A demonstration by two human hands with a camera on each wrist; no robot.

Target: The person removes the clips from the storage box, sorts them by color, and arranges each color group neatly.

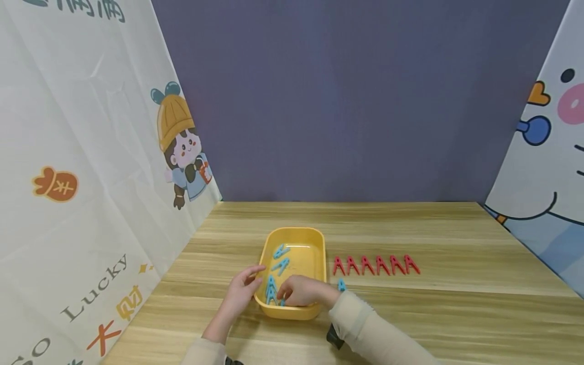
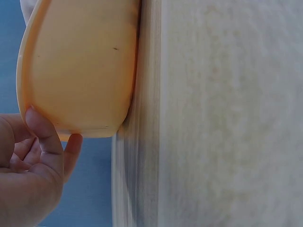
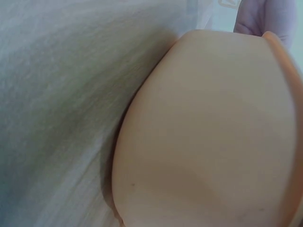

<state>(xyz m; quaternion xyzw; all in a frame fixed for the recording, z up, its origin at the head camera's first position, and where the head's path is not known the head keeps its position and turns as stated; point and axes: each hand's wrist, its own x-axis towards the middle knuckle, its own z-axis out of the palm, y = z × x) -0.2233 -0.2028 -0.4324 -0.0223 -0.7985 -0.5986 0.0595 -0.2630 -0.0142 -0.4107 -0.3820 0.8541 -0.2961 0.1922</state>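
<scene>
A yellow plastic basin (image 1: 296,313) stands on the table with several blue clothespins (image 1: 281,264) scattered along its left side. At the basin's left rim, my left hand (image 1: 243,289) touches the edge with relaxed fingers; the left wrist view has a fingertip (image 2: 38,120) against the outer wall. My right hand (image 1: 298,290) reaches over the right rim into the near part of the basin. Its fingers are bent downward beside the blue clothespins, and a bit of blue shows just under them. I cannot tell whether they pinch a clothespin.
Several red clothespins (image 1: 366,265) lie in a row on the wooden table (image 1: 456,243), right of the basin. Below the row's left end is one blue clothespin (image 1: 342,285), partly behind the right sleeve (image 1: 365,324). A purple-grey panel (image 1: 347,101) stands behind the table.
</scene>
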